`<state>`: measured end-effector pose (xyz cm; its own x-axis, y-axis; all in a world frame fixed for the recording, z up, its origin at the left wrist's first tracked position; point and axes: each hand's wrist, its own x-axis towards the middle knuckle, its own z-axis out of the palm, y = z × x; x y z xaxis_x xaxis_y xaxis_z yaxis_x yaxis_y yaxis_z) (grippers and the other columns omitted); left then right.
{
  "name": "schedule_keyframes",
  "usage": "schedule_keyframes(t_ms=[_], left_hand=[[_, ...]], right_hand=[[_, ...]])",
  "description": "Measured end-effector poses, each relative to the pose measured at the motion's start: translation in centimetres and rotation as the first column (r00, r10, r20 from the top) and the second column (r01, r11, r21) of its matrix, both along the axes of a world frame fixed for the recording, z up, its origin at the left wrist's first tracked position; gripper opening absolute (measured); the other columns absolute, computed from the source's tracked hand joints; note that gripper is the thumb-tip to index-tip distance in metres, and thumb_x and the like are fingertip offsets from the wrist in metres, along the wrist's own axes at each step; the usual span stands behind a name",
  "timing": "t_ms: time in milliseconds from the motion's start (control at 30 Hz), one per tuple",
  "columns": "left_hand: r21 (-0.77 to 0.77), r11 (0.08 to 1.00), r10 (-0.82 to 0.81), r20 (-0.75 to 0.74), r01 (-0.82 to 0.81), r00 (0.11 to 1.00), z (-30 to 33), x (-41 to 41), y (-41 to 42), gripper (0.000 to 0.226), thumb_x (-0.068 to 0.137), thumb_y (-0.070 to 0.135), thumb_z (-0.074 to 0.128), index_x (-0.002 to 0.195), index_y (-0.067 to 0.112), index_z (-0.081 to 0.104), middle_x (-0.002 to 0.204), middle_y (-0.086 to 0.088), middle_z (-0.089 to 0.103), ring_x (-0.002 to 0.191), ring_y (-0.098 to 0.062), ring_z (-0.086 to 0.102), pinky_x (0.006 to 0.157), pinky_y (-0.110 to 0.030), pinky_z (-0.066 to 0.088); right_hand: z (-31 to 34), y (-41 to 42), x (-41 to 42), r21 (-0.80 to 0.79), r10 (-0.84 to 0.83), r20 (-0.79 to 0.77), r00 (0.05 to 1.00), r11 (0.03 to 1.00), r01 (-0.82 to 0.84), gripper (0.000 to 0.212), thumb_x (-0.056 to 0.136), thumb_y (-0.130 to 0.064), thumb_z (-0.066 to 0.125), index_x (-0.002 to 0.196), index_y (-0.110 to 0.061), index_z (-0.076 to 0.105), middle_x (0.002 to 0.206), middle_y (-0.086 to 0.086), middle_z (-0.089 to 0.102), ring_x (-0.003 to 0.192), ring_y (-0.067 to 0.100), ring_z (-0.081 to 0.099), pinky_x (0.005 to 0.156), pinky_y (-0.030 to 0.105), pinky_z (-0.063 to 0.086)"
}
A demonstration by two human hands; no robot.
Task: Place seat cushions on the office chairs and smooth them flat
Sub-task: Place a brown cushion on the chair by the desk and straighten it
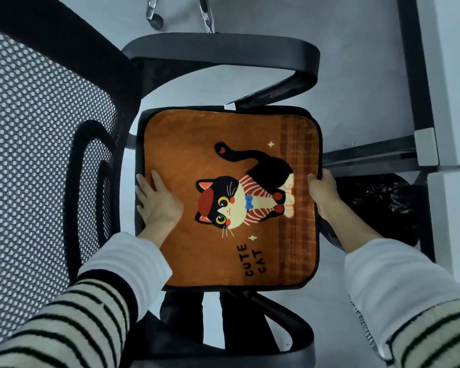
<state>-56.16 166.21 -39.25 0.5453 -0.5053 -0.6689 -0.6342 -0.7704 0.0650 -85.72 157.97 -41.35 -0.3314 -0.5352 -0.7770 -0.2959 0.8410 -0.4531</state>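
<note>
Orange cat-print seat cushion [223, 197] lies on office chair [51, 144] seat, between the two black armrests, "CUTE CAT" text near the person. Left hand [158, 203] rests on cushion's edge next to the mesh backrest, fingers [157, 180] straight and spread, palm down, grasping nothing. Right hand [323, 192] grips the opposite edge, thumb on top, other fingers curled under out of sight. Black bag [377, 205] just beyond right hand, on grey floor [276, 25].
</note>
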Motion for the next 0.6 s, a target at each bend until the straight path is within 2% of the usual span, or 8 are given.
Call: schedule_keyframes(t_ms=[100,233,367,467,533,600], left_hand=[[0.021,0.999,-0.048,-0.032,0.049,0.998,0.0,-1.5,2.1,0.074,0.095,0.029,0.042,0.149,0.025,-0.007,0.156,-0.007,-0.02,0.144,-0.029,-0.013,0.112,-0.062,0.012],[0.018,0.995,-0.101,-0.039,0.102,0.994,-0.2,-2.1,3.8,0.08,0.092,0.038,0.047,0.148,0.03,-0.01,0.155,-0.006,-0.023,0.143,-0.029,-0.017,0.109,-0.066,0.013],[0.012,0.994,-0.103,-0.04,0.104,0.994,-0.3,-2.1,4.1,0.083,0.091,0.042,0.05,0.148,0.03,-0.009,0.155,-0.006,-0.022,0.144,-0.029,-0.016,0.108,-0.066,0.014],[-0.009,0.999,-0.033,-0.004,0.033,0.999,-0.4,-2.0,4.0,0.085,0.089,0.046,0.052,0.148,0.031,-0.006,0.156,-0.008,-0.019,0.144,-0.031,-0.012,0.108,-0.066,0.015],[-0.003,0.997,0.074,0.009,-0.074,0.997,-0.5,-1.6,3.4,0.087,0.087,0.049,0.053,0.148,0.032,-0.006,0.156,-0.012,-0.016,0.144,-0.034,-0.006,0.109,-0.065,0.016],[0.025,0.993,0.112,0.005,-0.112,0.994,-0.5,-1.3,3.0,0.088,0.086,0.05,0.054,0.148,0.031,-0.005,0.156,-0.016,-0.011,0.143,-0.038,0.002,0.109,-0.063,0.02]], right_hand=[[0.0,0.2,-0.1,-0.06,0.013,-0.039,0.999,0.998,-0.015,0.027,0.099,-0.016,0.035,0.121,-0.018,0.052,0.115,0.005,0.06,0.108,0.026,0.058,0.097,0.046,0.048],[-0.2,-0.1,-0.5,-0.097,0.039,-0.063,0.997,0.994,-0.045,0.027,0.099,-0.014,0.036,0.114,-0.015,0.059,0.113,0.007,0.063,0.105,0.028,0.061,0.094,0.044,0.05],[-0.8,-0.4,-0.7,-0.09,0.018,-0.075,0.997,0.996,-0.024,0.031,0.099,-0.016,0.039,0.122,-0.015,0.06,0.117,0.008,0.064,0.104,0.025,0.061,0.09,0.037,0.052],[-1.2,-0.6,-0.8,-0.064,0.004,-0.053,0.999,0.998,-0.007,0.032,0.099,-0.019,0.04,0.125,-0.017,0.059,0.118,0.007,0.064,0.103,0.026,0.063,0.088,0.037,0.054],[-1.5,-0.6,-1.0,-0.038,-0.001,-0.048,0.999,0.999,-0.001,0.034,0.097,-0.023,0.042,0.127,-0.02,0.057,0.125,0.007,0.061,0.109,0.027,0.061,0.093,0.042,0.052],[-1.9,-0.6,-1.2,-0.022,-0.001,-0.051,0.999,1.0,0.0,0.036,0.096,-0.025,0.042,0.129,-0.021,0.055,0.13,0.006,0.058,0.115,0.028,0.059,0.096,0.046,0.05]])
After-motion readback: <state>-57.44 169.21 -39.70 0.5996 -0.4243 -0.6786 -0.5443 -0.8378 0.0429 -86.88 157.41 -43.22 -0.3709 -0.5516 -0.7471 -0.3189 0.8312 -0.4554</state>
